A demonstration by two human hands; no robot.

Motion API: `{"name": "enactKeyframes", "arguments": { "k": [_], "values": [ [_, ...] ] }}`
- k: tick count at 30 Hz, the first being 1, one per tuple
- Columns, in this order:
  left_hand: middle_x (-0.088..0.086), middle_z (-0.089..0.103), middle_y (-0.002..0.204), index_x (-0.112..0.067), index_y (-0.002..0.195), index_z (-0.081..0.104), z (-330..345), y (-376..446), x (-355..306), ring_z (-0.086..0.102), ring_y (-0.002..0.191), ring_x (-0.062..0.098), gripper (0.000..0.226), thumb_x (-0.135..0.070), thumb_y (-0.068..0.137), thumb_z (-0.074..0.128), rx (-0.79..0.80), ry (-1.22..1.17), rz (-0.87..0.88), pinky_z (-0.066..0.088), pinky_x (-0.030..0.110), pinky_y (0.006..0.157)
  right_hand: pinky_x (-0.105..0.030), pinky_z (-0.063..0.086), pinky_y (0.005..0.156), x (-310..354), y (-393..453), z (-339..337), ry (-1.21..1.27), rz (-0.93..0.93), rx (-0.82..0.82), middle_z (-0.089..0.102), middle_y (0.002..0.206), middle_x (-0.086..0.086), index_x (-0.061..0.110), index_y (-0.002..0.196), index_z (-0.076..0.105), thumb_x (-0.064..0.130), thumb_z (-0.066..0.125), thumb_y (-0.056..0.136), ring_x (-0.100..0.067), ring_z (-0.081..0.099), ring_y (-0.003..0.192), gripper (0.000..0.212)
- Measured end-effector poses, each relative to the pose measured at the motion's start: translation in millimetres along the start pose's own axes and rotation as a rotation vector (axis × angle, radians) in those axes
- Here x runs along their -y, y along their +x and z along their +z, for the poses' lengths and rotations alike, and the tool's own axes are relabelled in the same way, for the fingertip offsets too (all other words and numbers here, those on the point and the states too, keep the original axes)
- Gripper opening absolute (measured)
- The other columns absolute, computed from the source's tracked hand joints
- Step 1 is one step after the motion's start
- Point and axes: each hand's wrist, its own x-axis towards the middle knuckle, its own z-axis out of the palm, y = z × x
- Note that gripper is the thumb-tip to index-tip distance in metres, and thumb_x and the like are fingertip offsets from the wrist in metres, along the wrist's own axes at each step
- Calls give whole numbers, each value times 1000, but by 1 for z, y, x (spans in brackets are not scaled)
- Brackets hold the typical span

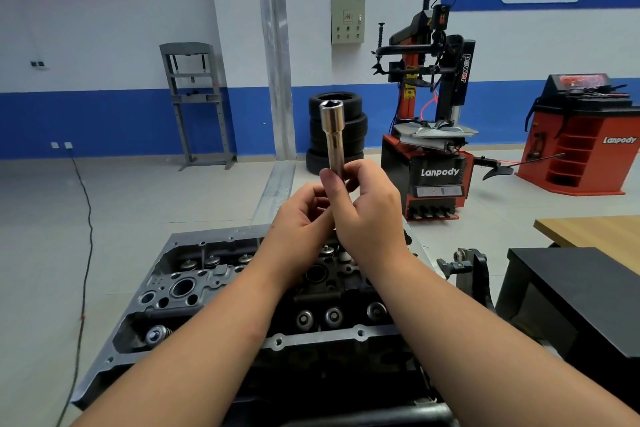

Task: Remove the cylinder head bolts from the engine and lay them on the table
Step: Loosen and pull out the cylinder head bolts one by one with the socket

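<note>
A long chrome deep socket stands upright in front of me, hex opening at the top. My right hand grips its lower end with thumb and fingers. My left hand is curled against the same lower end, which is hidden between both hands. Below my forearms lies the engine's cylinder head, grey, with valve springs and round bores showing. No bolt is plainly visible.
A black table and a wooden tabletop stand at the right. A black clamp sits beside the engine. Farther off are a tyre changer, stacked tyres, a red wheel balancer and a floor cable.
</note>
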Motion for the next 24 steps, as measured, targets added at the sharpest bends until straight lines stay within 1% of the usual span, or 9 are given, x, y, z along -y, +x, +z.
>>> {"name": "enactKeyframes", "arguments": {
  "k": [2, 6, 8, 10, 13, 16, 20, 22, 24],
  "values": [
    [-5, 78, 106, -36, 116, 72, 1, -1, -1, 74, 98, 10, 24, -48, 103, 56, 19, -5, -1, 58, 23, 78, -27, 45, 73, 0, 0, 1, -15, -14, 19, 61, 86, 4, 9, 95, 66, 32, 53, 98, -18, 58, 83, 26],
    [-6, 78, 110, -28, 125, 70, 2, -1, -1, 73, 105, 11, 30, -44, 107, 51, 27, 35, 5, 59, 30, 87, -24, 41, 76, 2, 0, 1, 1, 30, 53, 59, 89, 8, 9, 99, 67, 33, 45, 100, -18, 57, 90, 31],
    [-6, 78, 106, -33, 117, 72, 1, -1, -2, 74, 101, 14, 26, -49, 103, 57, 24, 69, 13, 61, 34, 86, -26, 45, 75, 3, 0, 0, 36, 38, 77, 60, 88, 7, 17, 102, 62, 41, 48, 99, -15, 57, 86, 28],
    [-3, 78, 99, -34, 106, 74, 1, -1, -2, 74, 93, 19, 23, -50, 94, 63, 18, 92, 16, 62, 29, 77, -18, 45, 72, 3, -1, 0, 44, 33, 88, 59, 85, 7, 25, 103, 54, 49, 58, 93, -10, 56, 81, 27],
    [-4, 78, 96, -38, 99, 72, 1, 0, -2, 75, 86, 12, 5, -41, 98, 69, 1, 68, 28, 61, 24, 71, -12, 42, 70, 2, 0, -1, 25, 37, 48, 60, 84, 6, 21, 97, 59, 42, 62, 93, -9, 56, 80, 21],
    [-6, 78, 101, -40, 106, 72, 1, 0, -3, 74, 91, 8, 14, -47, 97, 64, 10, 32, 19, 59, 23, 74, -25, 43, 77, 2, 1, 0, -10, 22, 66, 65, 90, 2, 10, 99, 67, 35, 53, 97, -16, 57, 87, 28],
    [-8, 76, 115, -48, 116, 71, 3, -3, -5, 71, 111, 10, 24, -47, 106, 49, 94, 43, 5, 59, 31, 96, -39, 44, 83, 6, 0, 1, -34, 28, 78, 68, 91, -1, 8, 100, 69, 33, 46, 99, -19, 55, 93, 33],
    [-8, 77, 108, -43, 114, 72, 3, -2, -6, 73, 103, 11, 21, -45, 105, 52, 73, 78, 20, 62, 30, 88, -42, 46, 84, 8, 0, 0, -23, 20, 58, 66, 91, 4, 10, 102, 68, 34, 49, 98, -18, 56, 93, 31],
    [-7, 78, 99, -36, 109, 72, 2, -1, -5, 74, 92, 10, 15, -39, 103, 58, 43, 90, 32, 60, 23, 74, -35, 47, 83, 8, 0, -1, 11, 40, 53, 60, 90, 13, 17, 103, 63, 42, 57, 94, -15, 57, 91, 26]
  ]
}}
